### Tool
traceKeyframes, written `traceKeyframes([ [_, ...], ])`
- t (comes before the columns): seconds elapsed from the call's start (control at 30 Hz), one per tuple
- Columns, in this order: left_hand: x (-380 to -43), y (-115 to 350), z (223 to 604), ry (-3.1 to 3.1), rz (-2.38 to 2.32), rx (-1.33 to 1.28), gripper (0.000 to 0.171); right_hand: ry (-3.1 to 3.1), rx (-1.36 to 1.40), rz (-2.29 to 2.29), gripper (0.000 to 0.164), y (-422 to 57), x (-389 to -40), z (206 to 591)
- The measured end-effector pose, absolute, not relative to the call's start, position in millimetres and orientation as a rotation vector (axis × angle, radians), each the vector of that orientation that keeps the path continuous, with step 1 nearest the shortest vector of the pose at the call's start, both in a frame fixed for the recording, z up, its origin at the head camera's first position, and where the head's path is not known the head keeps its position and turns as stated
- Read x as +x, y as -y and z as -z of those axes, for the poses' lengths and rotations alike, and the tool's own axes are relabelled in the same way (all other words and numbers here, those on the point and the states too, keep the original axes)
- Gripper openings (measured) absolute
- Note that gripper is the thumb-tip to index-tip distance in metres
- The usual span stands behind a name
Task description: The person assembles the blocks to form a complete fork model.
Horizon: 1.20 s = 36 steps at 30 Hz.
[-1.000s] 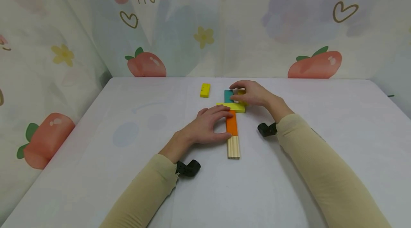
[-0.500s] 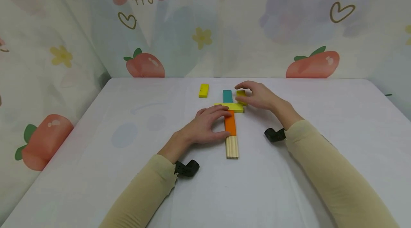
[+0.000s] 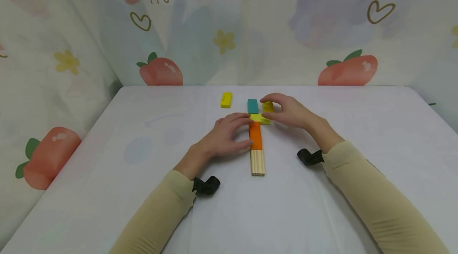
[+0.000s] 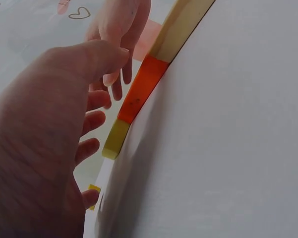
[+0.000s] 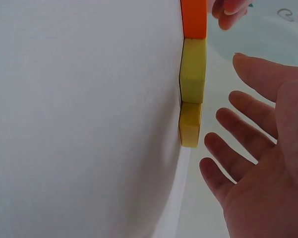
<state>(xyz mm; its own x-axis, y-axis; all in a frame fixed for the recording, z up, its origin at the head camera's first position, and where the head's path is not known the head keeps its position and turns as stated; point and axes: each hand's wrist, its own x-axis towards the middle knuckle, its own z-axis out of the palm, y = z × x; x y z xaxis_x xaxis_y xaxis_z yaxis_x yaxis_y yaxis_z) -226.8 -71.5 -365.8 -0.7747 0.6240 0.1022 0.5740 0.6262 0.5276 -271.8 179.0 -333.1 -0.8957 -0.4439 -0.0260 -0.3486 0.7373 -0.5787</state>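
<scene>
Flat wooden blocks form a column on the white table. From near to far lie a natural wood block [image 3: 257,163], an orange block [image 3: 255,136], a yellow block [image 3: 259,118] set crosswise, and a teal block [image 3: 252,106]. Another yellow block [image 3: 267,106] stands behind the crosswise block's right end, touching it in the right wrist view [image 5: 190,126]. My left hand [image 3: 229,134] hovers left of the orange block, fingers relaxed, fingertips overlapping its edge in the head view. With fingers spread, my right hand [image 3: 291,111] is over the right yellow block, holding nothing.
A separate yellow block [image 3: 226,100] lies to the left of the teal one, near the table's back edge. Printed cloth [image 3: 264,27] hangs behind the table and along its left side. Black wrist cameras [image 3: 206,185] stick out from both sleeves.
My right hand has drawn back to the right and slightly nearer from the teal and yellow blocks. My left hand has shifted slightly away from the column's near end. The blocks keep their arrangement.
</scene>
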Motion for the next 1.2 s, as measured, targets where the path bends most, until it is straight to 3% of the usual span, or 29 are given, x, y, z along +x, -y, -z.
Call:
traceKeyframes([
  [1.2,-261,94,363,-2.907,-0.937,0.780,0.060,-2.726,-0.771,0.713,0.063,-160,-253,333],
])
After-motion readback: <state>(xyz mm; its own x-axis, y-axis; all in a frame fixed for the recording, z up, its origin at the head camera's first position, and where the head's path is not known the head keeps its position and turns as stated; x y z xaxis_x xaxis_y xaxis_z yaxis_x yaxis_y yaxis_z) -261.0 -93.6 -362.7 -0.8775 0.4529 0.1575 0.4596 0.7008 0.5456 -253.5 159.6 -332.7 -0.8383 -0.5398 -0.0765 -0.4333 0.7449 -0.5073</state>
